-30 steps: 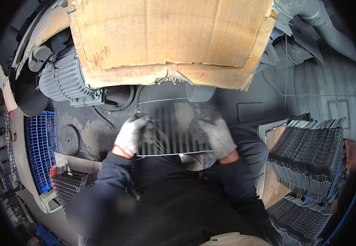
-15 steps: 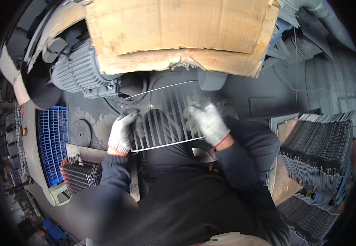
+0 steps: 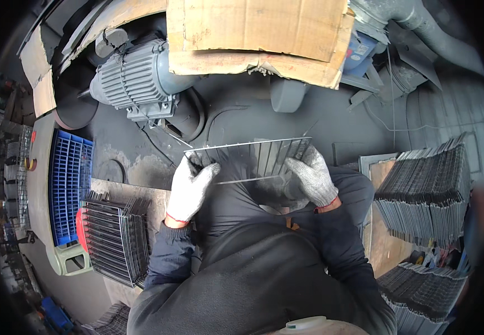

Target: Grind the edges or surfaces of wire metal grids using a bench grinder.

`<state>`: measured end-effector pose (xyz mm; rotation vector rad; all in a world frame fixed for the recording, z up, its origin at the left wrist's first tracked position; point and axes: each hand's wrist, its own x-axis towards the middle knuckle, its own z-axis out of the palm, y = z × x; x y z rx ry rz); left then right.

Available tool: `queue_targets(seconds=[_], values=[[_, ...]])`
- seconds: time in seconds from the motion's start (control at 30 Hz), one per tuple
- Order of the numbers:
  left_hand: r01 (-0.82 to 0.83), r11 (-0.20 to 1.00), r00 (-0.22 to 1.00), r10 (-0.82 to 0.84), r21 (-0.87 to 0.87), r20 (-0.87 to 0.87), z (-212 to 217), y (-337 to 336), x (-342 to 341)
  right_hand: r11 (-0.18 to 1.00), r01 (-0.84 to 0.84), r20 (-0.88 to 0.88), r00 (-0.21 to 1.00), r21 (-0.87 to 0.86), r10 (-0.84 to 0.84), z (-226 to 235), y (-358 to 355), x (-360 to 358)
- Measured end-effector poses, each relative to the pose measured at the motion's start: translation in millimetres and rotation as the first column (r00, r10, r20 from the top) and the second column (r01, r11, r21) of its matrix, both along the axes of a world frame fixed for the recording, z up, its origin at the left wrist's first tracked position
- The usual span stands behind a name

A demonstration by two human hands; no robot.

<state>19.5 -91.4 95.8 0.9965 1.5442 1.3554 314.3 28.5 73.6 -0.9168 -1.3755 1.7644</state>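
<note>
A wire rack (image 3: 261, 159) is held in the air above the lap (image 3: 225, 205), its long rims running from side to side and its bars set between them. Its left end is gripped by the left hand (image 3: 189, 187), with the fingers curled about the wire and the thumb bent inward. Its right end is pinched by the right hand (image 3: 313, 178), with the thumb laid toward the bars; its other fingers are partly hidden, and their exact hold cannot be told. Both hands are covered by pale gloves edged in red at the wrist.

To the left, a pile of dark racks (image 3: 113, 243) is seen, with a blue crate (image 3: 73, 187) placed beyond it, near a pale green stool (image 3: 66, 259). To the right, a tall stack (image 3: 423, 192) of similar racks is set beside a wooden board (image 3: 384, 223), and a second stack (image 3: 420, 293) is placed nearer the body. Ahead, a finned grey motor (image 3: 130, 81) is partly overlapped by cardboard (image 3: 258, 33); a thick duct (image 3: 420, 17) is seen at the upper right.
</note>
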Motion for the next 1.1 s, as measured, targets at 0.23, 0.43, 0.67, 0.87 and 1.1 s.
queue_targets(seconds=[0.23, 0.43, 0.67, 0.87, 1.1], values=[[0.095, 0.995, 0.912, -0.071, 0.040, -0.404, -39, 68, 45, 0.966, 0.253, 0.015, 0.967, -0.055, -0.253, -42, 47, 39], [0.120, 0.981, 0.873, -0.179, -0.155, -0.453, -109, 153, 85, 0.901, 0.429, -0.110, 0.895, -0.060, -0.433, -96, 101, 80], [0.124, 0.938, 0.893, -0.248, -0.325, -0.376, -146, 140, 40, 0.951, 0.308, 0.121, 0.944, 0.000, -0.306, -103, 106, 44], [0.179, 0.922, 0.982, -0.145, -0.343, 0.123, -104, 97, -16, 0.968, 0.159, 0.353, 0.932, -0.194, -0.083, -80, 94, -1], [0.372, 0.858, 0.665, 0.019, -0.353, 0.747, -56, 123, -2, 0.899, 0.088, -0.125, 0.980, -0.428, -0.155, -25, 88, 27]])
